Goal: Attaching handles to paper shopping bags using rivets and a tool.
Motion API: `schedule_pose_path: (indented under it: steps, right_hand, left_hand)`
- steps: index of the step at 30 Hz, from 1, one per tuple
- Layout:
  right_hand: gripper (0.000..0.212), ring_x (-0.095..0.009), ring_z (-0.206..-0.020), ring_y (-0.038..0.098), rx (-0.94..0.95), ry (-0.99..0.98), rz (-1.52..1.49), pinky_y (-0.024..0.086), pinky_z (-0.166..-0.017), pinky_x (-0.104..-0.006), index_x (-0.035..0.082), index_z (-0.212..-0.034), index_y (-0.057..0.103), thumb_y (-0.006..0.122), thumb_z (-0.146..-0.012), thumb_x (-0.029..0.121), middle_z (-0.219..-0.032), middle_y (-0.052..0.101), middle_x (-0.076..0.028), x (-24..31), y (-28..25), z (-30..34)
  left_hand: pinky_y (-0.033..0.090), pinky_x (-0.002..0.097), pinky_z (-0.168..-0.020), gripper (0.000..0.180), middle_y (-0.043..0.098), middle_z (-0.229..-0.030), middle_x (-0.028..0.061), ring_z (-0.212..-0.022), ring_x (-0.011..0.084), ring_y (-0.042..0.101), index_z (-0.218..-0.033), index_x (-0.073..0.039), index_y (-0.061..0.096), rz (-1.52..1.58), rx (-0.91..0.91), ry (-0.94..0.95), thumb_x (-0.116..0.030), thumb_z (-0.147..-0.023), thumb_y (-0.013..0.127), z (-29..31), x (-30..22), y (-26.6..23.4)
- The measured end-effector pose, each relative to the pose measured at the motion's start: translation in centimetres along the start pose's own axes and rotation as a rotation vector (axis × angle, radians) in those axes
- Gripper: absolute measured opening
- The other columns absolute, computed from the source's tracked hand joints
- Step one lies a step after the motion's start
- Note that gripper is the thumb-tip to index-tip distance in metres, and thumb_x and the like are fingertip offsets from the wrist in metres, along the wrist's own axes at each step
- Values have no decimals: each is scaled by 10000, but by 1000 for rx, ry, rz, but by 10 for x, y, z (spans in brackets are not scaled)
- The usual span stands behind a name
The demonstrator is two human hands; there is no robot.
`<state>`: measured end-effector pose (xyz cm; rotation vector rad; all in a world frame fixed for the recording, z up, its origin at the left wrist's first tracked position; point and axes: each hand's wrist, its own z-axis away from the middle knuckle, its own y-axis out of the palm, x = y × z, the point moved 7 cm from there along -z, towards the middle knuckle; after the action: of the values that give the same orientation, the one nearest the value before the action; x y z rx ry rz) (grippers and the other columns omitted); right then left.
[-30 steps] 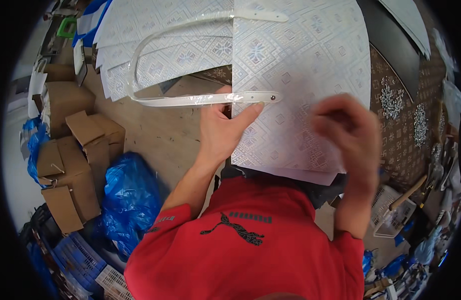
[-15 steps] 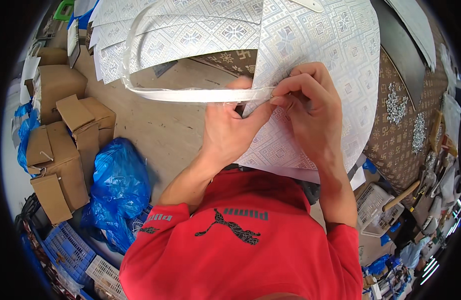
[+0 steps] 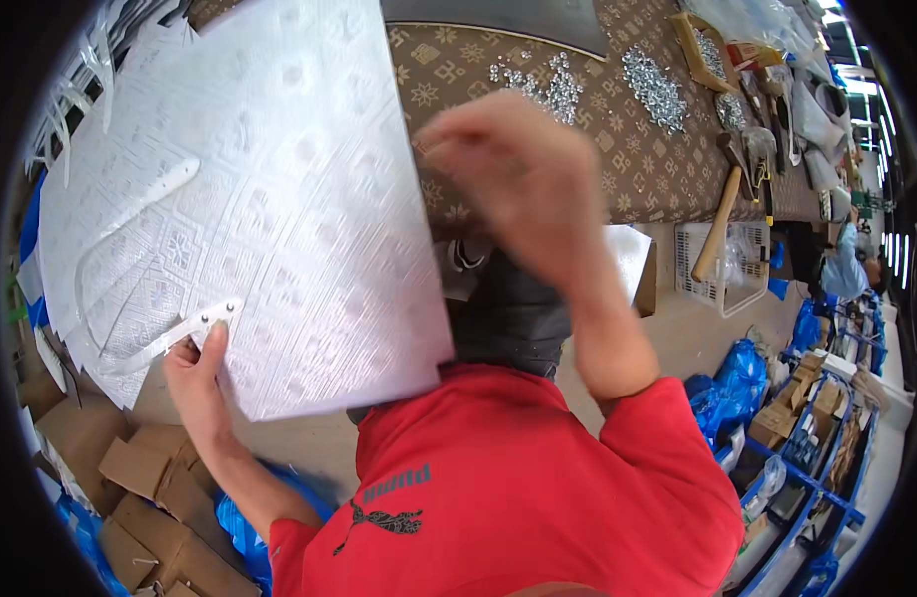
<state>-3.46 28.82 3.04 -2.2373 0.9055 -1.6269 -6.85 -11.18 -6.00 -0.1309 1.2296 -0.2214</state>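
Note:
A white strap (image 3: 170, 338) bends in a loop over a shiny silver-white patterned sheet (image 3: 309, 219). My left hand (image 3: 200, 383) is closed at the sheet's lower left, thumb on top, pinching one strap end against the sheet. Two small dark round spots show near that end. The strap's other end lies higher up on the sheet. Blurred by motion, my right hand (image 3: 523, 169) is raised beside the sheet's right edge, over the front of the table. Its fingers are too smeared to show whether they hold anything.
Small shiny metal pieces lie in two heaps (image 3: 553, 90) (image 3: 657, 90) on the brown patterned tabletop (image 3: 439, 85). A dark sheet (image 3: 508, 20) lies behind. A wooden-handled hammer (image 3: 715, 229) overhangs the table edge above a white basket (image 3: 742, 264). Cardboard boxes (image 3: 160, 478) stand lower left.
The view has turned right. My right hand has let go of the strap and moved away toward the table. The sheet and my left hand now lie farther left in view.

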Motion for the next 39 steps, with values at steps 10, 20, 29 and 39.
schedule_pose_path:
  steps: [10, 20, 29, 39]
  right_hand:
    - [137, -275, -924, 665, 28, -88, 540, 512, -808, -358, 51, -1051, 750, 710, -941, 122, -990, 675, -109, -79, -62, -21]
    - [135, -202, -783, 606, -41, 148, 332, 491, -741, -318, 14, -1029, 664, 696, -958, 124, -901, 650, -91, -89, -86, -21]
    - [115, -94, -746, 561, -183, 279, -161, 455, -688, -251, 20, -1048, 685, 694, -983, 114, -891, 668, 6, -90, -130, -9]
    - [98, -103, -772, 584, 171, 315, -1033, 462, -690, -249, 22, -1050, 698, 691, -962, 63, -886, 668, -41, -29, -90, 20]
  left_hand:
    - [498, 303, -823, 355, 684, -974, 93, -862, 158, 606, -1198, 10, 699, -577, -490, 344, -296, -1020, 672, 1, -57, -45]
    - [506, 316, -882, 622, 694, -1121, 162, -994, 229, 658, -1267, 62, 658, -832, -498, 268, -386, -868, 823, -79, -116, 61]
    - [498, 299, -882, 471, 716, -1101, 84, -982, 161, 658, -1232, 13, 657, 40, -287, 477, -218, -861, 833, -64, -143, -69]
    - [478, 355, -701, 304, 729, -830, 78, -759, 206, 651, -948, -26, 729, -584, 548, 759, -316, -870, 776, 41, -208, 6]
